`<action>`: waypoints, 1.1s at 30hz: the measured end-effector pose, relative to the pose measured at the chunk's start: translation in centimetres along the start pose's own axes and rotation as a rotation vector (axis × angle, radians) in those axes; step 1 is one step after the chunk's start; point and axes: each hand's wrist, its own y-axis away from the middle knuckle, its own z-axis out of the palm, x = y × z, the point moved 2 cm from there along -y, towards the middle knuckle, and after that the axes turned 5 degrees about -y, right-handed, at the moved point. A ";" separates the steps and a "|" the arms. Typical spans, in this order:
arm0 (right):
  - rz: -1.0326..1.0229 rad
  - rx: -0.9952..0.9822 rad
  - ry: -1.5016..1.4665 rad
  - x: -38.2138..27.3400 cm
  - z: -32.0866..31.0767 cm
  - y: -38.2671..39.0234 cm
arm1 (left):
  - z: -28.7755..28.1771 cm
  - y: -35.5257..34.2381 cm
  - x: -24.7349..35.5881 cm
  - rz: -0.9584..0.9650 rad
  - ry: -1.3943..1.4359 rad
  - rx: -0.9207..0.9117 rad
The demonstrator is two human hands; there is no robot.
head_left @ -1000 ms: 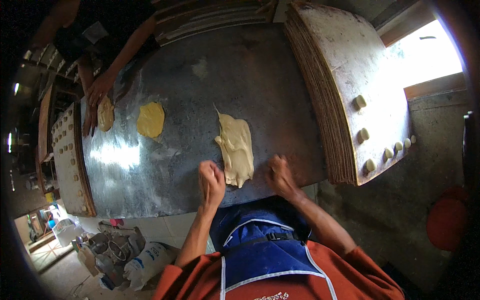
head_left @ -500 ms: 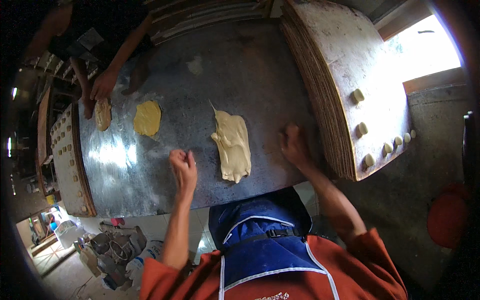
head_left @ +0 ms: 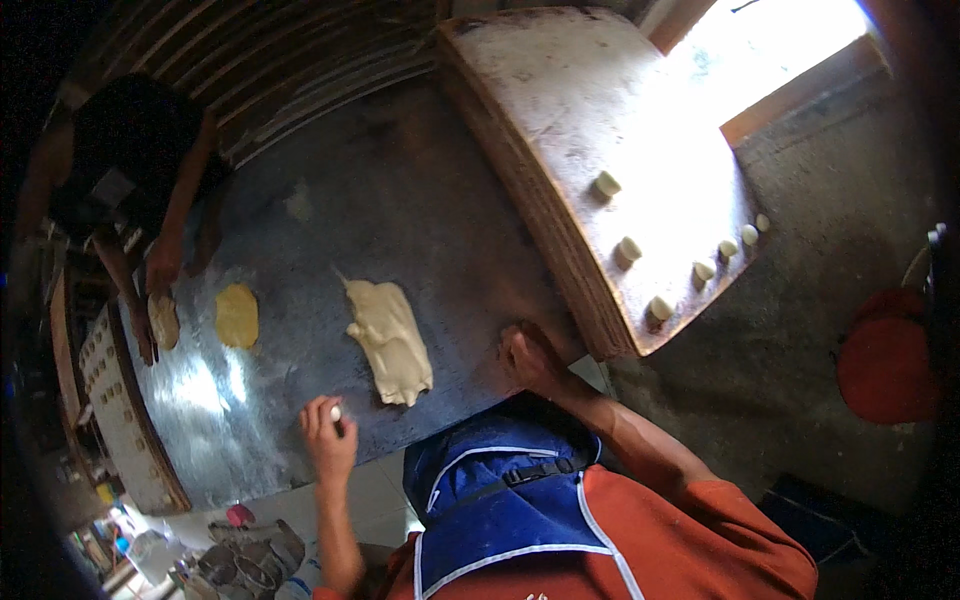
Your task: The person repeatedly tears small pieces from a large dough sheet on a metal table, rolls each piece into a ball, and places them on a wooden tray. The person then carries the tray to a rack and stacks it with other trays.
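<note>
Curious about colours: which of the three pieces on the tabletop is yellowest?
The middle yellow piece; the left piece is tan, the right dough pale cream.

We see a dark metal tabletop, dull overall, turning glossy where light strikes. The pale dough is smooth with a satin sheen; the yellow dough is more matt. The stacked boards have blotchy tops and rough, shadowed edges, probably wood. We note a blue cloth apron, its black plastic buckle and a matt red cloth shirt.
</note>
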 end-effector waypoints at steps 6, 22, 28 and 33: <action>0.205 -0.051 -0.013 -3.1 -4.9 -1.0 | -6.8 -10.1 8.0 0.290 0.140 -0.468; 0.472 0.381 0.322 6.0 -33.4 -3.9 | 5.4 -31.5 49.9 0.841 0.258 -0.053; 0.248 0.714 -0.102 -3.8 -30.9 -2.7 | -4.6 -19.9 29.5 0.206 0.629 0.171; 0.234 0.185 -0.588 -7.7 -21.4 -2.6 | -0.3 -2.7 13.7 -0.595 0.418 0.217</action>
